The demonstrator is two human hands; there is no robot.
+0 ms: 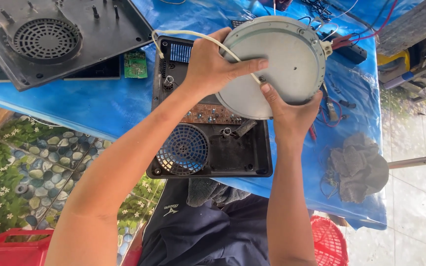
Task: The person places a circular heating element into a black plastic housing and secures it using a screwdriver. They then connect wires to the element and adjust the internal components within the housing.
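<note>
Overhead, the head view shows a table (99, 106) under a blue sheet, with pebble-pattern floor at seven o'clock and pale tiles at four o'clock. An open black casing (232, 152) lies at centre, its fan grille (182, 149) at seven o'clock of it; a second casing (50, 39) sits at eleven o'clock and a grey rag (361, 167) at four. The left hand (210, 66) grips the round grey disc (282, 59) at its left edge, thumb across its face. The right hand (289, 113) clasps its lower rim. The disc is held tilted above the casing.
</note>
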